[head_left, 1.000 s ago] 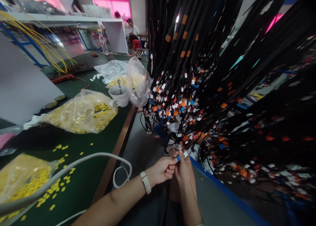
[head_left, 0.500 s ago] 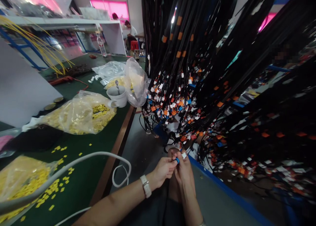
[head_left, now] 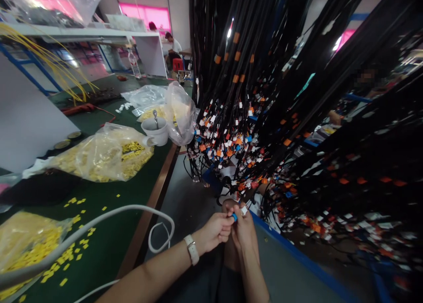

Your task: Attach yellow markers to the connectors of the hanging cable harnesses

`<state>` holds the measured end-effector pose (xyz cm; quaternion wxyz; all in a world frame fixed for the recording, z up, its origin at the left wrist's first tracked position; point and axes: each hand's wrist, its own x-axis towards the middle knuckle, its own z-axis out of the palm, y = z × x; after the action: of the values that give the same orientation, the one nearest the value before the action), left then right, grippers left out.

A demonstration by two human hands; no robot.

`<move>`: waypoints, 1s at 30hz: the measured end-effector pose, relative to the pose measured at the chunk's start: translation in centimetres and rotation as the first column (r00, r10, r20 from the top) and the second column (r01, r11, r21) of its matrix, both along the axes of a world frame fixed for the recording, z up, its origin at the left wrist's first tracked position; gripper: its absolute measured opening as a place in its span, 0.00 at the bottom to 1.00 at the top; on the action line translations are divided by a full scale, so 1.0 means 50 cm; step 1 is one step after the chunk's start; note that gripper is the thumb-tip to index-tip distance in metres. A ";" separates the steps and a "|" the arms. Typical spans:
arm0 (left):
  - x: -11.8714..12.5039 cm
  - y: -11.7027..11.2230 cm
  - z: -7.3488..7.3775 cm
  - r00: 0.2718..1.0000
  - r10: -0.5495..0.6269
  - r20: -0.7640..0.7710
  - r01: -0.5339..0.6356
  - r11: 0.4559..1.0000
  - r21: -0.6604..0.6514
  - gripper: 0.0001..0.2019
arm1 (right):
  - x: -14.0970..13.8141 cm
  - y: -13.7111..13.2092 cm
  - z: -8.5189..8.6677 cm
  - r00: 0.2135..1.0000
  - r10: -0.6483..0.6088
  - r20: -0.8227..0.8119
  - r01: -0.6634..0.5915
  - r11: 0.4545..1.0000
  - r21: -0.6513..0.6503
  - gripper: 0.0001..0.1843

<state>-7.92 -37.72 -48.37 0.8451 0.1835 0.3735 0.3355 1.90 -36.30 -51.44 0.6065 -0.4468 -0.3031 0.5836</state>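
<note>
My left hand (head_left: 215, 230), with a white watch on the wrist, pinches a small blue connector (head_left: 234, 216) at my lap. My right hand (head_left: 246, 230) meets it, fingers closed on the same blue connector and on a white connector (head_left: 243, 210) beside it. Both connectors sit on the ends of black wires that run up into a big hanging bundle of black cable harnesses (head_left: 251, 95) with orange, white and blue connectors at their tips.
A green worktable (head_left: 109, 232) lies to my left with bags of small yellow parts (head_left: 102, 155), loose yellow pieces, a white cup with a spoon (head_left: 154, 131) and a grey hose (head_left: 99, 221). A blue rail (head_left: 297, 254) runs along the floor at right. People sit far back.
The view has shifted slightly; both hands stay joined on the connectors at the same spot, with small finger movements only.
</note>
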 end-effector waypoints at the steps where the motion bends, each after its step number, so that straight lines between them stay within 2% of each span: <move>1: -0.003 0.003 -0.001 1.000 -0.019 0.010 0.019 1.000 -0.017 0.18 | -0.001 -0.002 0.002 1.000 -0.005 -0.014 0.005 1.000 -0.002 0.12; 4: -0.009 0.010 -0.007 0.997 -0.069 0.020 0.070 0.996 -0.062 0.15 | -0.003 -0.009 0.004 1.000 -0.025 0.006 0.025 1.000 0.001 0.14; 8: -0.007 0.006 -0.017 0.991 -0.135 0.019 0.136 0.988 -0.068 0.12 | 0.013 -0.031 -0.001 0.976 -0.071 0.206 0.067 0.997 0.024 0.12; 11: 0.004 -0.013 -0.014 0.978 -0.210 0.007 0.210 0.976 -0.060 0.15 | 0.042 -0.065 -0.009 0.937 -0.089 0.338 0.091 0.996 0.010 0.12; 13: 0.013 -0.029 -0.006 0.960 -0.274 -0.056 0.273 0.962 -0.027 0.19 | 0.062 -0.096 -0.016 0.916 -0.105 0.387 0.123 0.992 -0.021 0.16; 16: 0.022 -0.052 0.012 0.906 -0.372 -0.203 0.390 0.919 0.055 0.24 | 0.082 -0.140 -0.026 0.922 -0.121 0.368 0.154 0.986 -0.060 0.21; 18: 0.025 -0.061 0.025 0.875 -0.418 -0.244 0.453 0.885 0.111 0.25 | 0.090 -0.162 -0.026 0.938 -0.125 0.323 0.153 0.986 -0.064 0.22; 26: 0.022 -0.077 0.056 0.769 -0.599 -0.226 0.639 0.708 0.301 0.21 | 0.096 -0.222 0.027 0.978 -0.143 0.153 0.157 0.984 -0.083 0.21; 30: 0.020 -0.089 0.080 0.739 -0.643 -0.202 0.667 0.654 0.356 0.20 | 0.123 -0.253 0.030 0.990 -0.079 0.119 0.091 0.992 -0.093 0.23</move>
<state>-6.90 -42.14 -44.39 0.8402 0.4865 0.2283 0.0726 8.08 -48.93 -49.94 0.5898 -0.5215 -0.2892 0.5446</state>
